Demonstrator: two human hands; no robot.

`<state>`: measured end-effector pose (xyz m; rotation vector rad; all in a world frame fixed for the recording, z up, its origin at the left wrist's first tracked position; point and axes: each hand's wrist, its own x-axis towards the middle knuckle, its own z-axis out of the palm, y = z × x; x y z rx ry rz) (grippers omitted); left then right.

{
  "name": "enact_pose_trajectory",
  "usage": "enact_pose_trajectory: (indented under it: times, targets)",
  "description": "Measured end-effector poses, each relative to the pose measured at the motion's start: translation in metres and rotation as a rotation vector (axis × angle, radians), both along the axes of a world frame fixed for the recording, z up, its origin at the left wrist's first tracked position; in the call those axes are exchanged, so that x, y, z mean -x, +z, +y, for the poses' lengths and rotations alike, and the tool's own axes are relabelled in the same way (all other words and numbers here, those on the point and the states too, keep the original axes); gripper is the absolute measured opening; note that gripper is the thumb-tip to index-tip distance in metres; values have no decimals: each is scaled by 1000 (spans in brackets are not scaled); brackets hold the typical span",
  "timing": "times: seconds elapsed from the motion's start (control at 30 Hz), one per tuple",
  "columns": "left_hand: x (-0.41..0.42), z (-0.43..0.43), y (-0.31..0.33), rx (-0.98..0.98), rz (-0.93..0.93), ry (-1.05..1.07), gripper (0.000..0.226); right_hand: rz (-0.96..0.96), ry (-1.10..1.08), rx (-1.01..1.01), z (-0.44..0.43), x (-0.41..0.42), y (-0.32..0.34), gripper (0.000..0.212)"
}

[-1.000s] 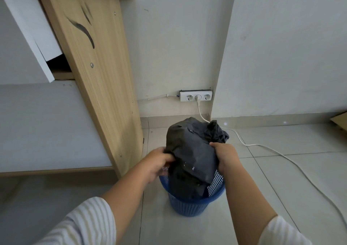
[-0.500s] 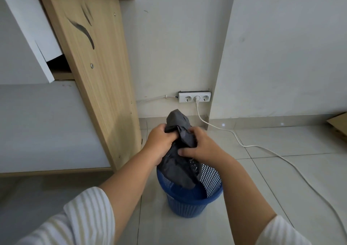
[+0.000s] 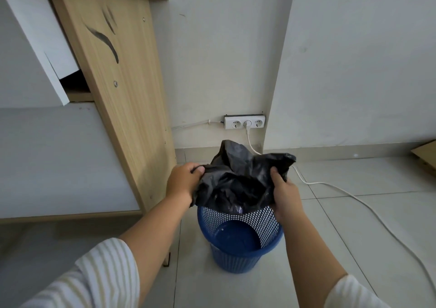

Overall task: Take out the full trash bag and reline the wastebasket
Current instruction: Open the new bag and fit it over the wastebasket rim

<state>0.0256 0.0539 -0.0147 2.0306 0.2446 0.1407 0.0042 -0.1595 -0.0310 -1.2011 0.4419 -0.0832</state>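
A black trash bag (image 3: 238, 180) is held stretched btwn both hands: left hand (image 3: 182, 181) pinches its left edge, right hand (image 3: 284, 192) its right edge. Blue mesh wastebasket (image 3: 240, 234) sits directly below, equally near both hands.

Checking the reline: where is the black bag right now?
Centre of the head view: the black bag is held open between the left hand and right hand, just above the blue wastebasket.
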Motion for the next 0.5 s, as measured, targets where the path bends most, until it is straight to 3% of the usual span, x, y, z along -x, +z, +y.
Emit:
enact_pose_trajectory:
  times: [0.1,0.23,0.37,0.5]
  targets:
    - [-3,8,8,95,-30,148,11,53,-40,383,-13,4,-15,32]
    - [-5,11,23,165,-79,292,15,139,106,1127,-24,7,-34,39]
    - [-5,7,45,377,-170,402,17,76,88,1472,-20,11,-49,19]
    - [-2,1,54,486,-181,243,15,153,227,1749,-12,14,-42,45]
